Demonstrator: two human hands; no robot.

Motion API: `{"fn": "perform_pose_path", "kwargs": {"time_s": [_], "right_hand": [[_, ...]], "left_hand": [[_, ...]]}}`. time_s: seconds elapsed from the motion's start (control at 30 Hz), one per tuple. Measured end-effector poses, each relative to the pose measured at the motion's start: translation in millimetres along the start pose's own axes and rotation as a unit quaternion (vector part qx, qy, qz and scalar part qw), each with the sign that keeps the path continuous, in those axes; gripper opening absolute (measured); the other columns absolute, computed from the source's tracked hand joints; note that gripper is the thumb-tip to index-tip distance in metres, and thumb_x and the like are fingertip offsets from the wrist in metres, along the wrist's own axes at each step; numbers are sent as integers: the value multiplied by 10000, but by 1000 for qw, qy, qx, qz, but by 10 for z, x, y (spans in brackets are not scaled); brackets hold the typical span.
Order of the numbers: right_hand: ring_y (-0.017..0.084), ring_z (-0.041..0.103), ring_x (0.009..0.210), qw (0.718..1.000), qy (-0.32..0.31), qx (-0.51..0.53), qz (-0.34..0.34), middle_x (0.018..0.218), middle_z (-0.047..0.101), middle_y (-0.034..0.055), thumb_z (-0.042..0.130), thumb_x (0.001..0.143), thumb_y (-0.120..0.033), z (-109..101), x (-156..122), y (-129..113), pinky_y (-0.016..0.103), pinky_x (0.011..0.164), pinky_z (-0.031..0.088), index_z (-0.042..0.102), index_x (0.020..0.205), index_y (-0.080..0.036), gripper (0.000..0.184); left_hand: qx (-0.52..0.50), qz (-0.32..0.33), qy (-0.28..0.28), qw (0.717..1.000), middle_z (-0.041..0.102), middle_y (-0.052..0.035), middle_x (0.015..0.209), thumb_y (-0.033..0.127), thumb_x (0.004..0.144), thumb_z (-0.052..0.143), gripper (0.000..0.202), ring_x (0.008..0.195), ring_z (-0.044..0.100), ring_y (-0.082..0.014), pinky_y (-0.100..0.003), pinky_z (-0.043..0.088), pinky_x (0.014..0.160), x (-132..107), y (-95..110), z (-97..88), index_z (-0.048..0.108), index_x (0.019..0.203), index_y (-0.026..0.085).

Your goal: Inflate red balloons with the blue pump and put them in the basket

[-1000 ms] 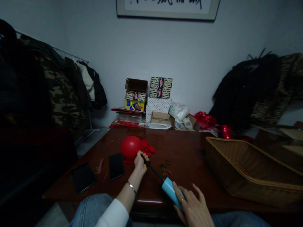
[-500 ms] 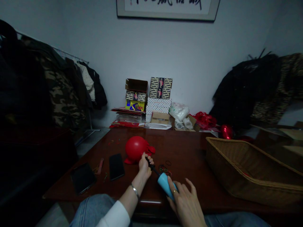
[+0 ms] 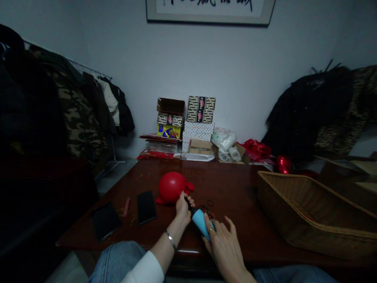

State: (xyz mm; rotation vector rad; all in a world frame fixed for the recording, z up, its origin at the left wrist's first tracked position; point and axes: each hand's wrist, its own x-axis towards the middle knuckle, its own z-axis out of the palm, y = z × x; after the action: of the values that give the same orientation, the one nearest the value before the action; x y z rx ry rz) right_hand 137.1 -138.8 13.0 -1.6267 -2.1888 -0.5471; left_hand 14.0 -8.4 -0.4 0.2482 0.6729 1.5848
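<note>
On dark wooden table [image 3: 235,188], far left: black tablet [image 3: 105,221], pink stick [image 3: 126,206], black phone [image 3: 146,207], all flat and apart. Next, red balloon [image 3: 171,187], part inflated, resting on tabletop near centre. Left hand [image 3: 182,206] fisted just right of it, clamped where balloon neck meets tip of blue pump [image 3: 201,223]. Right hand [image 3: 224,245] wrapped over pump's near end, fingers loosely spread. Rubber bands [image 3: 209,204] scattered just behind pump. Far right: wicker basket [image 3: 309,232], well clear of both hands.
</note>
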Motion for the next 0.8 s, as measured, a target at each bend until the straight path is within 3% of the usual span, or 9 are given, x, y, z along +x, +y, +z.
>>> {"fn": "perform_pose_path", "kwargs": {"time_s": [0.3, 0.57, 0.8], "right_hand": [[198, 587, 875, 999, 21, 32, -22, 955, 635, 39, 564, 769, -244, 31, -194, 120, 478, 985, 222, 358, 1332, -212, 601], [153, 602, 807, 993, 92, 18, -69, 929, 647, 7, 403, 876, -378, -31, -442, 350, 438, 966, 211, 397, 1303, -229, 452], [163, 594, 772, 995, 81, 12, -51, 906, 649, 2, 475, 836, -355, -48, -415, 321, 441, 945, 234, 401, 1292, -247, 475]], "left_hand": [[-3, 9, -2, 1000, 378, 67, 491, 317, 808, 551, 253, 360, 330, -42, -157, 248, 346, 89, 131, -22, 403, 655, 182], [-16, 14, 3, 1000, 382, 63, 503, 289, 821, 536, 230, 372, 340, -46, -156, 272, 350, 230, 277, -74, 405, 665, 182], [-26, 9, -6, 1000, 361, 70, 496, 308, 801, 565, 255, 373, 338, -42, -144, 248, 346, 181, 232, -58, 394, 658, 184]]}}
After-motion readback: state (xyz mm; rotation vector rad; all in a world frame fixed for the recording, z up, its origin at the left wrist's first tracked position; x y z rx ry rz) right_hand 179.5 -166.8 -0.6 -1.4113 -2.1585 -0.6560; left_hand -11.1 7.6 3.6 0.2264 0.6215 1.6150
